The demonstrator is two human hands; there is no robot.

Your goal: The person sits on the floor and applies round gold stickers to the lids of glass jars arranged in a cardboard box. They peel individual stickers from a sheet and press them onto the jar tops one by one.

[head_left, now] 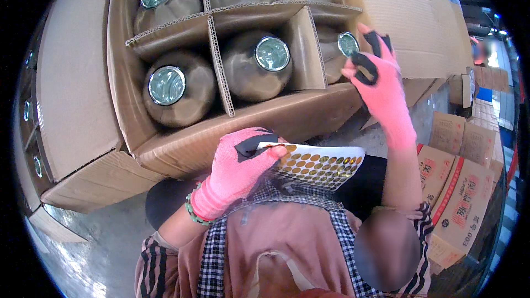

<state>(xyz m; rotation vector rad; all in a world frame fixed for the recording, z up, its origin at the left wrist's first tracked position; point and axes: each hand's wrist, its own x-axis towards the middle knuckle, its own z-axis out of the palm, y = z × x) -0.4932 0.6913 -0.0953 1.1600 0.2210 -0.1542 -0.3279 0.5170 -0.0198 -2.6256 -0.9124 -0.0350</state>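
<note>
Head view: the left hand (243, 165), in a pink fingerless knit glove with a black patch, is closed in a pinch on the near edge of a white sheet of small round gold stickers (320, 164), thumb on top; the sheet lies flat just in front of the person's chest, below the near wall of an open brown corrugated cardboard carton (248, 127); the carton is split by cardboard dividers into cells, each holding a brown rounded jar with a shiny silver lid (167, 85); the right hand (378, 80), gloved the same way, is raised at the carton's right end, fingers loosely curled with thumb and forefinger drawn together, just beside the silver lid of the jar in the near right cell (348, 44); whether anything is held between those fingertips cannot be told; stacked printed cardboard boxes (461, 187) stand to the right on the grey floor.
</note>
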